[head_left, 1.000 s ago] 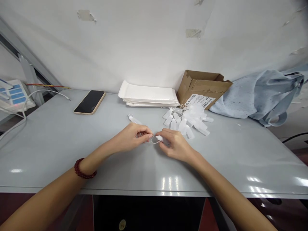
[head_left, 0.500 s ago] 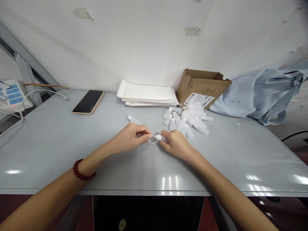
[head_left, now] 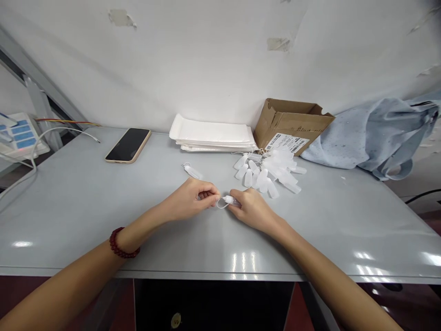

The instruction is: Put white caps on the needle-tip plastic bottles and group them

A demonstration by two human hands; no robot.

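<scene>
My right hand [head_left: 253,209] is closed around a small clear plastic squeeze bottle [head_left: 234,201], its white nozzle end pointing left. From that nozzle a thin white strap [head_left: 222,206] curves in a loop toward my left hand [head_left: 195,198]. The thumb and forefinger of my left hand pinch the loop's far end, close to the thin tip; what lies between the fingertips is mostly hidden. A similar single bottle [head_left: 193,172] lies behind my left hand. Beyond my right hand is a pile of several such bottles [head_left: 277,168].
A cardboard box [head_left: 296,124] stands behind the pile, beside a stack of white envelopes [head_left: 213,133]. A light blue cloth bag [head_left: 365,138] lies at the right. On the left are a phone [head_left: 128,145], a white cable [head_left: 37,142] and a power strip [head_left: 20,135].
Both hands keep the same grip on the bottle and strap. The left fingertips are slightly nearer the nozzle. The whole view has shifted a little.
</scene>
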